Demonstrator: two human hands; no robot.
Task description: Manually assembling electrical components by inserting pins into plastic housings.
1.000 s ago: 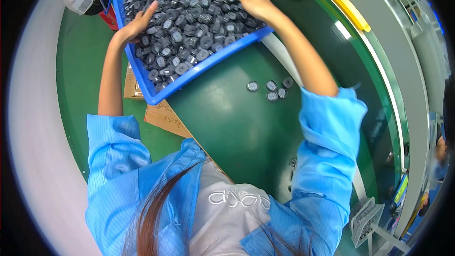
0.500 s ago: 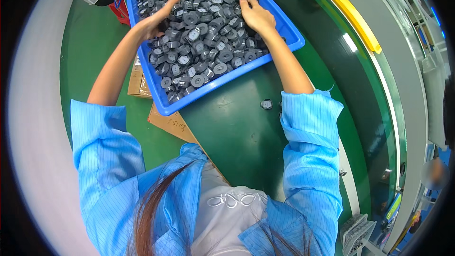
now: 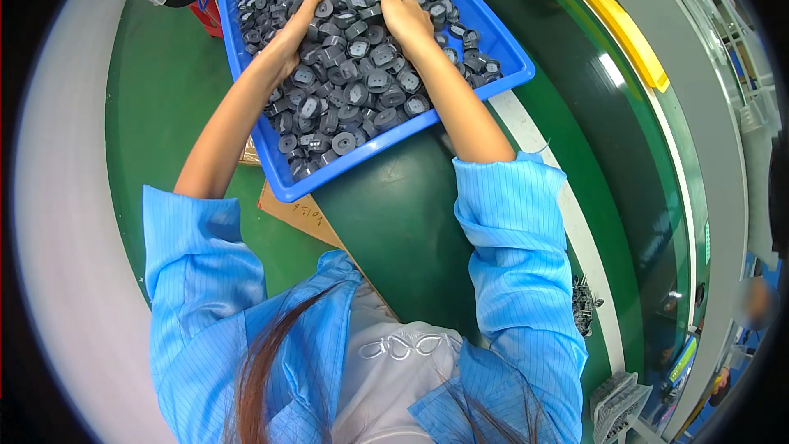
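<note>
Now the left hand (image 3: 288,39) and right hand (image 3: 407,23) face each other, loosely cupped, thumbs up, among dark round parts (image 3: 357,94); fingers half buried, so any grip I can't tell! Those parts heap a blue tray (image 3: 374,149), far left on the green worktop (image 3: 403,214).

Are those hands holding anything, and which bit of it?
It can't be told: the left hand and right hand are in among the dark round parts in the blue tray, so any grip is hidden. Neither holds the tray itself.
</note>
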